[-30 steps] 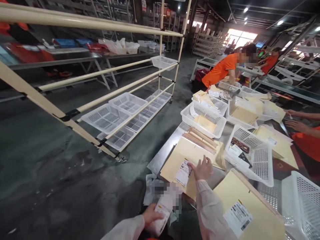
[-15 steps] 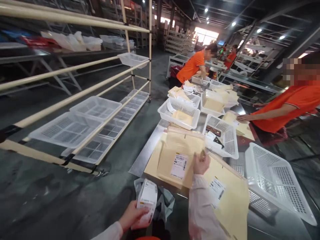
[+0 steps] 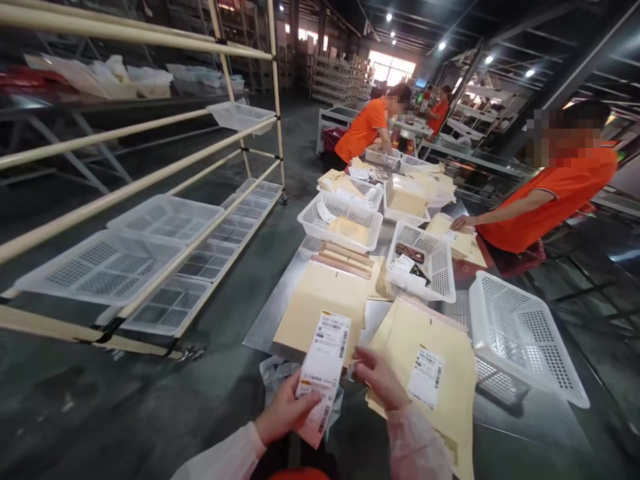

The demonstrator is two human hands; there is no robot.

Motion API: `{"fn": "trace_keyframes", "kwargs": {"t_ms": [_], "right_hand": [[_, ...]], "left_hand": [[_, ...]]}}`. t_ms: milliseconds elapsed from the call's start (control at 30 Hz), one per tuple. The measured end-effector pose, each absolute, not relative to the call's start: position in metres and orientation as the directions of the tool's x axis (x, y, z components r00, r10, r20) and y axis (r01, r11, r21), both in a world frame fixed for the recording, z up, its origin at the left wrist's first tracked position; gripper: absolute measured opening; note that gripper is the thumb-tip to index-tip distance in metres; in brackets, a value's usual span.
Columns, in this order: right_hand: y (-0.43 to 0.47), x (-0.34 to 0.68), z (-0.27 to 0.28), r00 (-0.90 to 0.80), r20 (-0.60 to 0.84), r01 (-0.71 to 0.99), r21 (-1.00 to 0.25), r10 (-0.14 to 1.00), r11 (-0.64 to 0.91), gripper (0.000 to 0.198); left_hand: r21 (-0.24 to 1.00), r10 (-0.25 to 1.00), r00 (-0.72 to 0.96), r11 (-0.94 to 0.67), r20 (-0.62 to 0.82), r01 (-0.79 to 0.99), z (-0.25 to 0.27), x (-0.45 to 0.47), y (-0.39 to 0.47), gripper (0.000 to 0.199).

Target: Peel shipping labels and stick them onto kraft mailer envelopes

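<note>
My left hand (image 3: 289,408) is closed around a strip of printed shipping labels (image 3: 327,347), held upright in front of the near edge of an envelope stack. Just right of the strip is my right hand (image 3: 380,379), its fingers apart and slightly bent, with nothing visible in them. Behind the labels lies a stack of plain yellow padded envelopes (image 3: 320,293). To the right, another pile of padded envelopes (image 3: 453,373) has a white label on its top one. Below the strip, a crumpled grey plastic bag (image 3: 273,373) is partly hidden.
White perforated baskets (image 3: 525,340) stand on the metal table (image 3: 265,320), several holding parcels. A pipe rack (image 3: 220,277) with clear trays is at left. Across the table, a person in an orange shirt (image 3: 545,200) touches envelopes; another person (image 3: 367,127) bends over baskets farther back.
My right hand has let go of a labelled envelope and moved back beside the label strip. A labelled envelope now tops the right pile. My left hand has raised the strip and moved right.
</note>
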State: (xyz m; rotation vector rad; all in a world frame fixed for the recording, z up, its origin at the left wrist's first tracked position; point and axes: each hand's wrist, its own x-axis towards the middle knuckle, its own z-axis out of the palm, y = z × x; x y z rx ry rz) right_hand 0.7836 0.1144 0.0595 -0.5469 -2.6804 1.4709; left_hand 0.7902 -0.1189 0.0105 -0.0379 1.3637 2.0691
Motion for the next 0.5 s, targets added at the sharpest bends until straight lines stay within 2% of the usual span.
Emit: {"fn": "trace_keyframes", "kwargs": {"t_ms": [33,67,133,200,267,367,500], "right_hand": [[0.088,0.786,0.053,-0.962,-0.191,0.248,-0.913,0.197,0.324,0.053],[0.067,0.789,0.048,-0.967,-0.221,0.242,-0.952,0.127,0.187,0.053],[0.039,0.796,0.038,-0.967,-0.253,0.254,-0.967,0.032,0.017,0.051],[0.028,0.797,0.03,-0.961,-0.272,0.271,-0.962,-0.043,0.037,0.05],[0.027,0.789,0.028,-0.964,-0.25,0.243,-0.966,-0.087,0.084,0.053],[0.032,0.766,0.033,-0.973,-0.222,0.208,-0.959,-0.055,0.19,0.05],[0.037,0.745,0.043,-0.947,-0.288,0.214,-0.894,-0.14,0.394,0.029]], "left_hand": [[0.828,0.537,-0.77,-0.212,-0.345,-0.519,0.014,0.787,-0.117,0.059],[0.84,0.55,-0.764,-0.189,-0.339,-0.508,0.016,0.782,-0.116,0.06],[0.846,0.479,-0.805,-0.206,-0.35,-0.491,0.014,0.772,-0.119,0.064],[0.828,0.322,-0.859,-0.279,-0.397,-0.487,0.009,0.763,-0.124,0.065],[0.81,0.233,-0.87,-0.322,-0.434,-0.49,0.001,0.757,-0.127,0.062],[0.821,0.239,-0.866,-0.283,-0.44,-0.496,-0.009,0.758,-0.124,0.059],[0.833,0.215,-0.87,-0.258,-0.444,-0.489,-0.024,0.763,-0.114,0.056]]}}
